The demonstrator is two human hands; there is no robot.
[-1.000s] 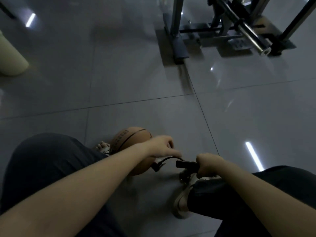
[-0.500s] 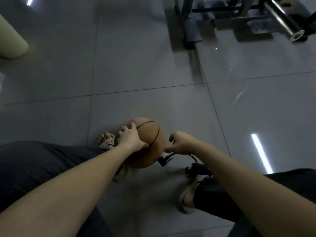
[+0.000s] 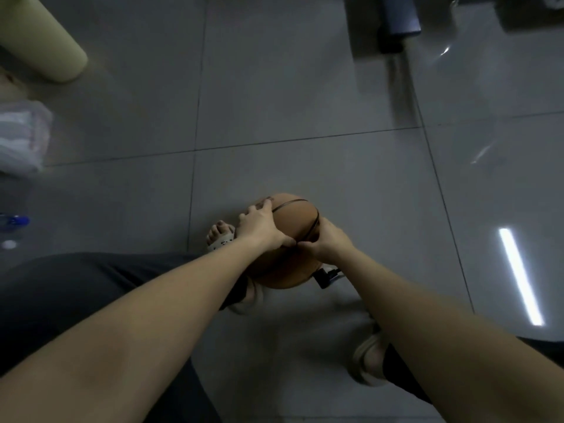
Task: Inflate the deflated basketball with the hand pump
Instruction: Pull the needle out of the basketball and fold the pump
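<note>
**Head cam: both hands wrapped on the ball**

So the ball [image 3: 294, 222] is low over the grey tiled floor [image 3: 305, 87], right next to the left foot [image 3: 220, 238] in its sandal. I can't tell if it's actually resting on the tiles. Left hand [image 3: 262, 228] is spread over the ball's left side with the fingers curved onto it. Right hand [image 3: 331, 243] grips the right side. The two thumbs almost meet on a black seam on top. A black bit of the pump [image 3: 324, 277] pokes out just under the right wrist, close to the ball's lower right. The rest of it is hidden. Off to the left there's a yellowish cylinder [image 3: 42, 38], a white bag [image 3: 21, 138] and a blue bottle [image 3: 13, 221].
</note>
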